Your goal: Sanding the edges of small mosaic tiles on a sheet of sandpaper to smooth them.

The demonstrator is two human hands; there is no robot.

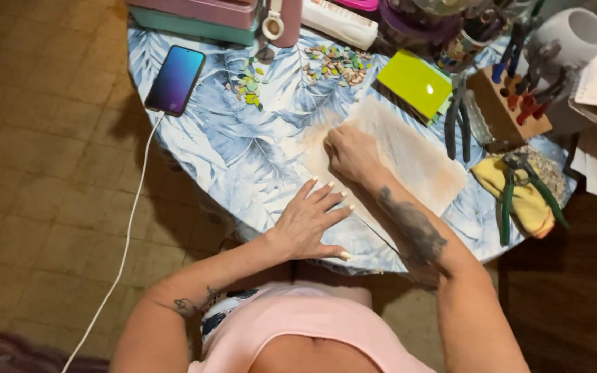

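I see the left hand lying flat with fingers spread on the leaf-print tablecloth, holding nothing. The right hand is curled into a fist, pressing on the pale stained sheet mid-table. Around it sit a phone, coloured chips, a lime-green card and green-handled pliers on a yellow cloth.
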